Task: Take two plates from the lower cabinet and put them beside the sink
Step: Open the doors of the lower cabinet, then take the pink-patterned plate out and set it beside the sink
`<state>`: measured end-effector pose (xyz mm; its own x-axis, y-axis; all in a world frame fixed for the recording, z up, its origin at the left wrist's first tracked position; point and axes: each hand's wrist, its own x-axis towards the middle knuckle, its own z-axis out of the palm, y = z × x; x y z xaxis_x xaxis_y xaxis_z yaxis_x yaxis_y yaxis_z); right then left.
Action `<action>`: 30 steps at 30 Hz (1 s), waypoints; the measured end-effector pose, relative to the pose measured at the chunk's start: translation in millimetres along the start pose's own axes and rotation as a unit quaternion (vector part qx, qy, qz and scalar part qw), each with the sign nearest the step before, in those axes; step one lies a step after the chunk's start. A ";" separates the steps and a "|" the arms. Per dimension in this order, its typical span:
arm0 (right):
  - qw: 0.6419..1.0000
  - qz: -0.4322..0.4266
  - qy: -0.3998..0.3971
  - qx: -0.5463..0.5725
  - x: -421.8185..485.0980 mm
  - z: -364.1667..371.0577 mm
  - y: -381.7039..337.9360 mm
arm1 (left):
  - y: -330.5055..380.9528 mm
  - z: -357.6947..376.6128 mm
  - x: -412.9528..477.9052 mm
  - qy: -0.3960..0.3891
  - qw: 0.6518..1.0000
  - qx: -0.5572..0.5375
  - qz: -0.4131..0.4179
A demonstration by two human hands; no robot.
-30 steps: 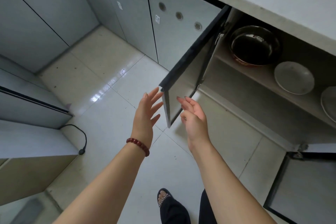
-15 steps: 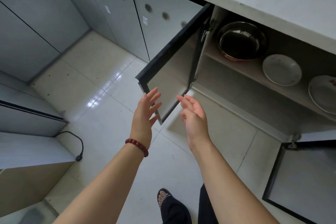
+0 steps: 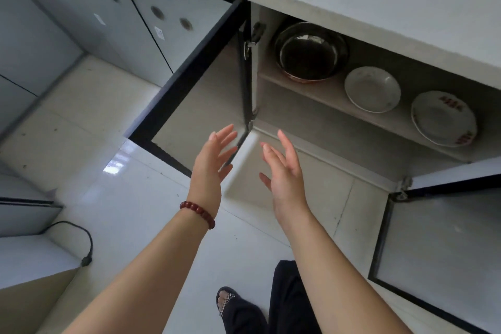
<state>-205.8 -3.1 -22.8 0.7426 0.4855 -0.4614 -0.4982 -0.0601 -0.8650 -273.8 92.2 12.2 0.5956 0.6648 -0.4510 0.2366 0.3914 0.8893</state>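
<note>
So, lower cabinet door [image 3: 189, 95] wide open. Two plates on shelf [image 3: 320, 91]: plain plate [image 3: 372, 88], patterned plate [image 3: 443, 118] just right of it, dark pan [image 3: 310, 52] on left. Left hand [image 3: 211, 164] and right hand [image 3: 284, 171] both empty, grip released, fingers spread, well short of plates.

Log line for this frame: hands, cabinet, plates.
left hand: open, empty | right hand: open, empty | cabinet doors: open | plain plate, patterned plate: on shelf, untouched | step: reach pending

Cabinet shelf [image 3: 320, 92], dark bowl [image 3: 309, 53] left, 2 plates [image 3: 372, 88] [image 3: 443, 118] right
</note>
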 end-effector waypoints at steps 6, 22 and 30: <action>0.999 0.007 0.041 0.017 39.8 -63.9 -27.2 | 1.7 71.2 27.0 -0.034 0.999 0.016 -0.021; 0.987 0.005 0.153 0.045 166.0 -225.1 -48.7 | -43.8 254.4 129.8 -0.145 0.987 0.060 -0.040; 0.967 -0.058 0.237 0.074 255.6 -267.5 -4.5 | -102.2 294.5 220.7 -0.181 0.983 0.041 -0.003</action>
<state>106.1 -112.0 -189.6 0.9013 0.0258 -0.4323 -0.4323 0.1126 -0.8947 59.5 11.6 -155.9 0.8248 0.3862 -0.4130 0.2932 0.3324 0.8964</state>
